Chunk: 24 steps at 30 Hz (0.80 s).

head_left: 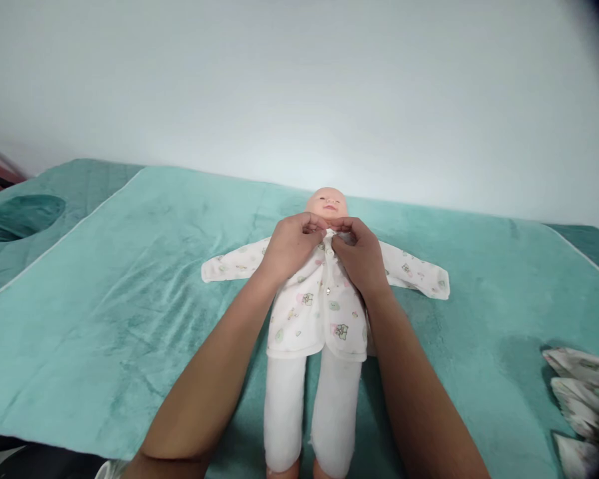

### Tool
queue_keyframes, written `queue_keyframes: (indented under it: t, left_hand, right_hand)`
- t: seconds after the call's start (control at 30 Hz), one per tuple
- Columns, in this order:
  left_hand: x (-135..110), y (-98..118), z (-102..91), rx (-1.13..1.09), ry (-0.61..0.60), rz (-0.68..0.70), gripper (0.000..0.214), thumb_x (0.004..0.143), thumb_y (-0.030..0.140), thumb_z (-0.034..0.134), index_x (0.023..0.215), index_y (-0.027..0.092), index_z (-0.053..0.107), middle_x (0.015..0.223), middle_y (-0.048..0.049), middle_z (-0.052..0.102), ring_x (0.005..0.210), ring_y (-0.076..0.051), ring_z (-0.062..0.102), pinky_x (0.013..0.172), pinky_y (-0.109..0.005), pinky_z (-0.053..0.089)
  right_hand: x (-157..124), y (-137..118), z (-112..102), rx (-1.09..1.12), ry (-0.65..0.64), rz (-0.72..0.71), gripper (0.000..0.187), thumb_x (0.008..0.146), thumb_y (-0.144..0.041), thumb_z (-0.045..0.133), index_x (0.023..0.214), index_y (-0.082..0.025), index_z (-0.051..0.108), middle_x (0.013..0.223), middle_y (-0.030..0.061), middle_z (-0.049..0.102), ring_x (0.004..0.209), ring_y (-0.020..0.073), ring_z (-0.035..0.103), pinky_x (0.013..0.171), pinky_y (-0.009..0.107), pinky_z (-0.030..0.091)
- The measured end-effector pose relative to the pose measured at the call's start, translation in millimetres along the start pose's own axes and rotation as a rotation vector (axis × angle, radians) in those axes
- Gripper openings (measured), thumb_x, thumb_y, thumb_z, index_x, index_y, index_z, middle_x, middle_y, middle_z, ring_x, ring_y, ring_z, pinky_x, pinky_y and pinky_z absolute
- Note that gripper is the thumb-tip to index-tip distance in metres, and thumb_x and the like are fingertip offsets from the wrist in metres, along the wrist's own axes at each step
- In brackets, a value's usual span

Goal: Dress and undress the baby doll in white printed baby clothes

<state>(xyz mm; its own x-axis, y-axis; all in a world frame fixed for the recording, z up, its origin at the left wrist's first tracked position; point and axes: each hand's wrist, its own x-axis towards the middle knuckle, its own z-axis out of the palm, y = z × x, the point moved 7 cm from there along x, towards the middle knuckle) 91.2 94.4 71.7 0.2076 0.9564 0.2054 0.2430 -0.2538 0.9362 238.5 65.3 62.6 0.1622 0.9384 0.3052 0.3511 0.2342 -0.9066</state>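
A baby doll (328, 201) lies on its back, head away from me, its legs (284, 412) covered in white cloth. It wears a white baby jacket (299, 326) printed with small animals, sleeves spread out to both sides. At the jacket's neck, my left hand (295, 245) pinches the collar edge on the left. Close beside it, my right hand (359, 253) pinches the collar edge on the right. The fingertips of both hands nearly meet below the doll's chin. Buttons run down the jacket's front, and the fastening between my fingers is partly hidden.
A green plush cover (144, 319) spreads under the doll over a padded surface with a face hole (24, 216) at the far left. Folded printed cloths (584, 399) lie at the right edge. A pale wall (299, 86) rises behind.
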Motion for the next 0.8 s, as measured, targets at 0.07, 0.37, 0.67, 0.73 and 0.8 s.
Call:
queue_keyframes:
  t: [0.07, 0.37, 0.67, 0.73, 0.8]
  left_hand:
    - [1, -5, 0.3, -0.083, 0.010, -0.032, 0.011, 0.081, 0.025, 0.066, 0.089, 0.021, 0.072, 0.090, -0.0036, 0.071, 0.084, -0.018, 0.065, 0.075, -0.031, 0.048]
    - [-1, -9, 1.7, -0.293, -0.050, -0.067, 0.017, 0.080, 0.025, 0.069, 0.097, 0.022, 0.068, 0.089, -0.0027, 0.066, 0.077, -0.014, 0.060, 0.068, -0.028, 0.046]
    - [-1, 1, 3.0, -0.047, -0.091, 0.057, 0.017, 0.087, 0.024, 0.057, 0.100, 0.022, 0.067, 0.091, -0.0022, 0.065, 0.080, -0.015, 0.058, 0.071, -0.028, 0.044]
    - [-1, 1, 3.3, -0.064, -0.092, 0.058, 0.016, 0.087, 0.023, 0.057, 0.100, 0.022, 0.066, 0.092, -0.0023, 0.066, 0.079, -0.015, 0.058, 0.071, -0.028, 0.044]
    - [-1, 0, 3.5, -0.091, -0.097, 0.052, 0.016, 0.086, 0.022, 0.058, 0.101, 0.023, 0.066, 0.092, -0.0019, 0.066, 0.079, -0.014, 0.058, 0.071, -0.028, 0.044]
  right_hand:
    - [0, -1, 1, 0.003, -0.026, -0.007, 0.030, 0.078, -0.019, 0.055, 0.105, -0.025, 0.067, 0.109, 0.0036, 0.070, 0.107, 0.0219, 0.061, 0.100, 0.040, 0.044]
    - [0, 0, 1, -0.016, -0.070, 0.020, 0.028, 0.079, -0.022, 0.057, 0.104, -0.027, 0.068, 0.111, 0.0017, 0.070, 0.108, 0.0227, 0.060, 0.100, 0.041, 0.043]
    - [-1, 1, 2, 0.000, -0.046, 0.012, 0.029, 0.081, -0.021, 0.053, 0.105, -0.026, 0.068, 0.109, 0.0029, 0.069, 0.107, 0.0224, 0.060, 0.098, 0.040, 0.043]
    - [-1, 0, 2, 0.062, -0.064, 0.009, 0.026, 0.083, -0.023, 0.053, 0.105, -0.026, 0.068, 0.110, 0.0026, 0.070, 0.107, 0.0213, 0.060, 0.099, 0.038, 0.044]
    - [-1, -1, 2, 0.131, -0.083, 0.012, 0.024, 0.086, -0.027, 0.053, 0.106, -0.025, 0.067, 0.111, 0.0026, 0.070, 0.104, 0.0200, 0.062, 0.096, 0.037, 0.045]
